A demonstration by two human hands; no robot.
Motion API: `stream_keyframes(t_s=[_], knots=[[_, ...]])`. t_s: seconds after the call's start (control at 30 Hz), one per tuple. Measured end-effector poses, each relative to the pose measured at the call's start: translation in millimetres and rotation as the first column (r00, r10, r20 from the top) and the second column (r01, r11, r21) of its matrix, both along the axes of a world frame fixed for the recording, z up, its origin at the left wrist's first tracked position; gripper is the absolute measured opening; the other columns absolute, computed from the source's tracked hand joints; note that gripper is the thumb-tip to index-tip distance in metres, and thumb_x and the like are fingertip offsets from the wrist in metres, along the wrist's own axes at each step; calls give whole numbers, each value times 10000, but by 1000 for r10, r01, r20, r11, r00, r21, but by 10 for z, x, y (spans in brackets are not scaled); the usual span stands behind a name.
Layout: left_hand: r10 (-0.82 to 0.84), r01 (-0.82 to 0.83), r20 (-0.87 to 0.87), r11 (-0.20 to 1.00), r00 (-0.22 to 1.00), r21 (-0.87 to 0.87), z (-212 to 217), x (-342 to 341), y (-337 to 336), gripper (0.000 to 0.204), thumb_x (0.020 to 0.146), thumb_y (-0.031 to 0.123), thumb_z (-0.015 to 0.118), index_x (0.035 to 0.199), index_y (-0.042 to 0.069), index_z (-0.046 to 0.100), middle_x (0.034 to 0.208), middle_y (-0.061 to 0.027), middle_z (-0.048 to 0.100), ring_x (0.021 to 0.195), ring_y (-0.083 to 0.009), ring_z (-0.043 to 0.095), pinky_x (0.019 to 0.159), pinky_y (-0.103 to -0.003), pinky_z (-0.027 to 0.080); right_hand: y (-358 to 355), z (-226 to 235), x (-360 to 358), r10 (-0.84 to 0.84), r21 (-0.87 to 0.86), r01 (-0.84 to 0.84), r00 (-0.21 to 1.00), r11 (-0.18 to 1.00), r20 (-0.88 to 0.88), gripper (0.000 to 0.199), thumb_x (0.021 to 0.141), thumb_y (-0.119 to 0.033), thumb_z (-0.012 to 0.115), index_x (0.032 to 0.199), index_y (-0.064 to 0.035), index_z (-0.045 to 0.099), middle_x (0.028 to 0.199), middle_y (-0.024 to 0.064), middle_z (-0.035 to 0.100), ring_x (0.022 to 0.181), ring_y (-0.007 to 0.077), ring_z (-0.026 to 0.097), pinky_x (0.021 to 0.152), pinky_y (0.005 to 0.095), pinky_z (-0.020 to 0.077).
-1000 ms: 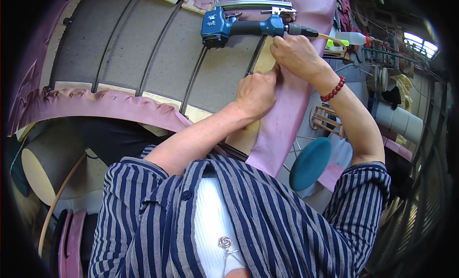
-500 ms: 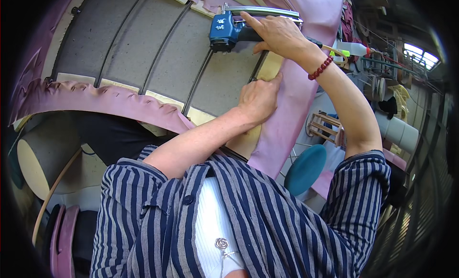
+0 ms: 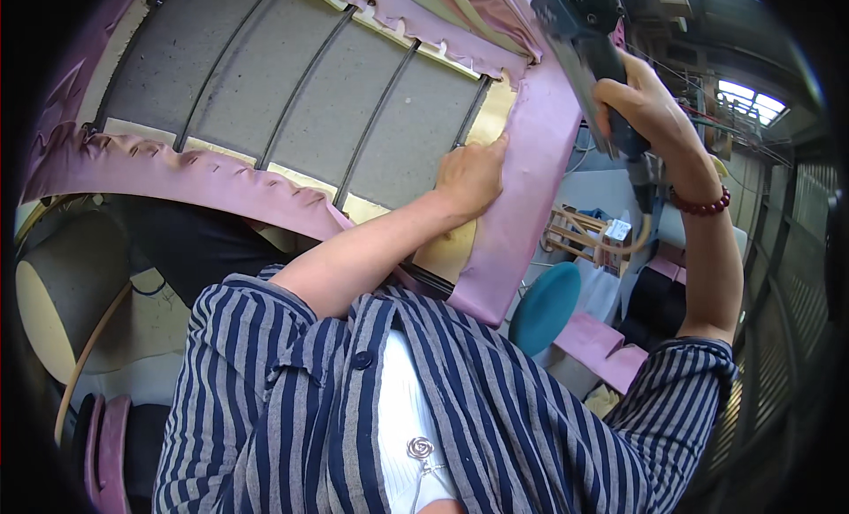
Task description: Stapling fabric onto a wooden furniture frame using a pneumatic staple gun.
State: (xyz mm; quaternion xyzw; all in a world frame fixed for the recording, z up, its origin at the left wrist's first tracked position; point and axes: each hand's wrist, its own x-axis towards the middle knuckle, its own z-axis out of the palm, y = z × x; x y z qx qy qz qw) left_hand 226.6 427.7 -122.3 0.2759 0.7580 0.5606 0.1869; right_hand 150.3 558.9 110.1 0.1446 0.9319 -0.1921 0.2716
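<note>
A seat or back frame lies before me, with pink upholstery fabric (image 3: 544,147) folded over its edges. Grey lining (image 3: 332,116) shows inside, crossed by several dark rods (image 3: 301,85). Along the near right side, my left hand (image 3: 469,180) rests on a pale yellow board (image 3: 449,249). Its fingers are curled and pinch the fabric's edge against that board. Raised off the frame at the upper right, my right hand (image 3: 650,107) is wrapped round the handle of a dark blue air staple gun (image 3: 579,15). The gun's head is partly blurred.
An air hose (image 3: 641,240) hangs from the gun's handle. To the right stand a teal round cushion (image 3: 546,309), a small wooden rack (image 3: 575,231) and pink pieces (image 3: 610,350). A padded grey roll-shaped part (image 3: 80,284) sits at the lower left.
My right hand has lifted the staple gun off the frame and swung it up and to the right, turning it. My left hand stays nearly in place at the fabric's edge.
</note>
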Motion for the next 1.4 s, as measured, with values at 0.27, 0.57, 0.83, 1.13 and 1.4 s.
stream_keyframes(t_s=[0.27, 0.57, 0.83, 1.13, 1.4], knots=[[-29, 28, 40, 999, 999, 35, 49, -6, 29, 340, 882, 121, 480, 1189, 55, 610, 773, -245, 647, 742, -431, 637, 673, -532, 481, -63, -207, 229, -311, 36, 310, 933, 950, 183, 189, 809, -179, 616, 805, -5, 542, 623, 20, 537, 459, 114, 574, 450, 253, 470], [-22, 20, 36, 997, 999, 68, 25, -9, 11, 290, 865, 116, 496, 1120, 53, 618, 766, -245, 643, 729, -439, 629, 660, -542, 473, -136, -324, 114, -233, 213, 177, 933, 961, 275, 225, 791, -201, 588, 814, 18, 542, 622, 44, 553, 495, 125, 587, 485, 279, 503], [1, -6, 55, 996, 998, 88, 5, 7, 7, 307, 863, 127, 511, 1137, 87, 643, 766, -237, 648, 727, -428, 635, 667, -535, 482, -184, -246, 272, -358, 70, 353, 892, 933, 277, 180, 808, -176, 611, 766, -23, 526, 607, 21, 544, 466, 119, 577, 468, 259, 485], [87, -89, 23, 984, 996, 156, -11, 61, 12, 169, 877, 145, 499, 904, 57, 641, 731, -223, 654, 701, -412, 655, 651, -512, 512, -402, -233, 431, -296, 106, 277, 896, 955, 331, 136, 781, -128, 591, 781, -31, 496, 585, 11, 537, 450, 106, 559, 453, 251, 457], [175, -202, 171, 967, 969, 154, 0, 98, -5, 146, 885, 197, 590, 932, 72, 530, 719, -206, 643, 729, -419, 636, 660, -505, 488, -475, -107, 657, -381, 28, 387, 886, 921, 264, 170, 810, -152, 610, 853, -15, 518, 611, 14, 540, 477, 114, 584, 469, 253, 472]])
